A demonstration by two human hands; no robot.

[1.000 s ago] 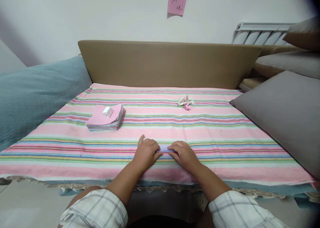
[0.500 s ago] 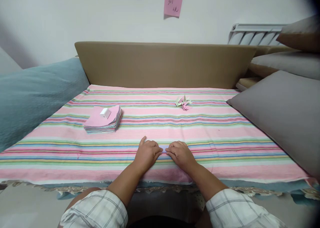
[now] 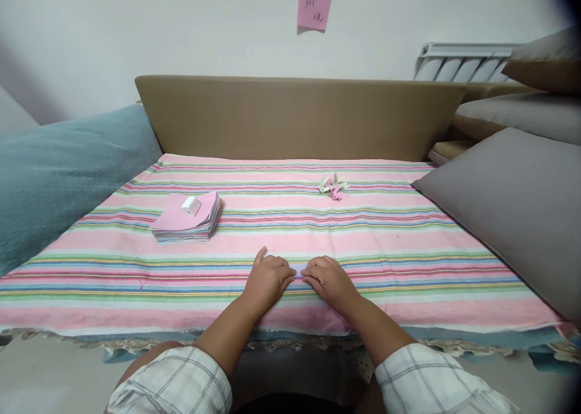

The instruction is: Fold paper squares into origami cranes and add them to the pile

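Note:
Between my fingertips shows a small piece of lavender paper (image 3: 298, 270), low over the striped cloth; most of it is hidden by the hands. My left hand (image 3: 269, 279) pinches its left side, with one finger raised away from the rest. On the other side my right hand (image 3: 327, 279) is closed on the paper's right part, fingers curled. Farther back, a few folded paper figures (image 3: 334, 187), pale green and pink, sit bunched together. A stack of paper sheets (image 3: 177, 217), pink on top, lies to the left with a white block (image 3: 191, 206) on it.
The striped cloth (image 3: 381, 238) covers the seat in front of me, up to a brown backrest (image 3: 295, 117). Grey cushions (image 3: 512, 202) stand at the right and a blue-covered armrest (image 3: 77, 172) at the left. A pink note (image 3: 315, 3) hangs on the wall.

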